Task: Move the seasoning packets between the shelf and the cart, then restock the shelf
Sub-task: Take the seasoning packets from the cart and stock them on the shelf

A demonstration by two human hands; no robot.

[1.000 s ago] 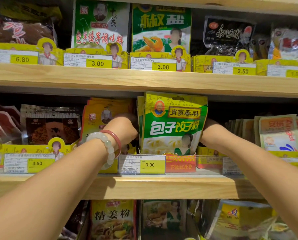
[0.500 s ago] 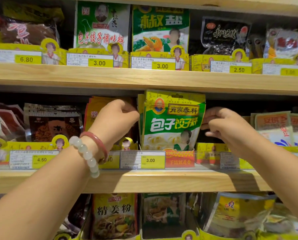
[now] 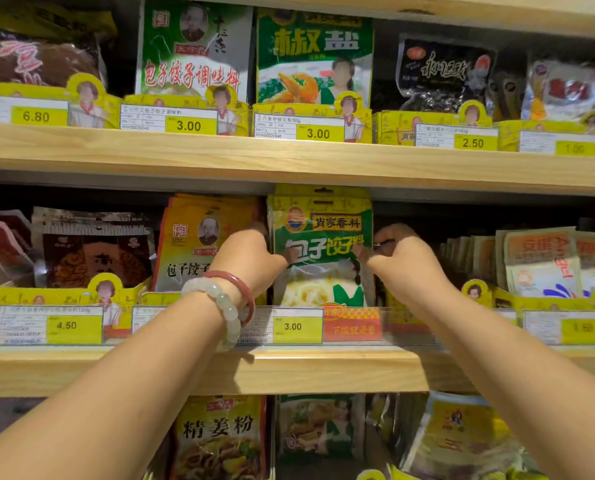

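The wooden shelf (image 3: pixel 323 370) fills my view in three tiers, each fronted by a yellow card tray with price tags so the packets stand upright, faces out, behind a low lip. On the middle tier, from the left, stand dark brown spice packets (image 3: pixel 95 251), then the orange dumpling seasoning packets (image 3: pixel 199 237), then the green and yellow seasoning packet (image 3: pixel 322 237) that I am working on, above its 3.00 price tag (image 3: pixel 291 326). Further right a row of pale packets (image 3: pixel 545 261) stands edge-on, packed close. The tier above carries a green pepper-salt packet (image 3: pixel 315 57) and others; the tier below shows a ginger powder packet (image 3: pixel 220 441).

The green and yellow seasoning packet stands upright in its slot on the middle tier, its top close under the board above, its foot behind the tray lip. I judge I am squaring it up or about to draw it out; the cart is out of view.

My left hand (image 3: pixel 251 258), with a red bangle (image 3: pixel 237 289) and a pale bead bracelet (image 3: pixel 220 306) on the wrist, has its fingers curled in, thumb on the packet's face at the left edge. My right hand (image 3: pixel 403 258) mirrors it on the right edge, fingers tightly bent and pinching. Neither hand is spread wide; both grip narrowly at the packet's sides.
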